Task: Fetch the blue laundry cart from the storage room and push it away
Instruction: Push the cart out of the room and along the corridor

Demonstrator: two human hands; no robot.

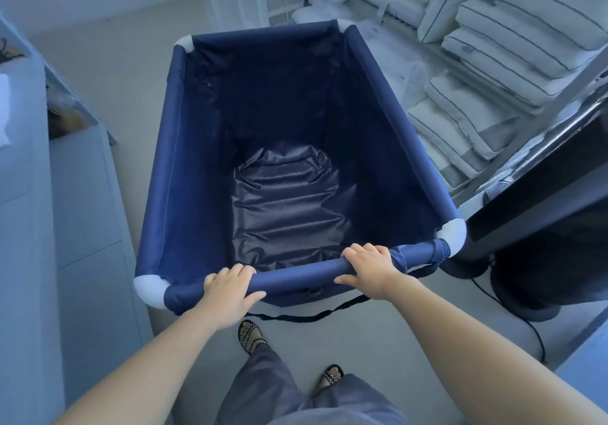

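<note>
Storage room, pillows (513,40) stacked beside; my left hand (227,296) and right hand (370,268) grasp the blue laundry cart (184,161) near rail; fetched, pushing away remains.

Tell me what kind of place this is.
Probably a linen storage room, perhaps in a hotel: white pillows are stacked high on the right, and an empty blue laundry cart stands beside them.

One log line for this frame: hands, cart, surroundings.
left hand: grips near rail | right hand: grips near rail | blue laundry cart: upright, nothing inside | pillow stacks: right of cart
</note>
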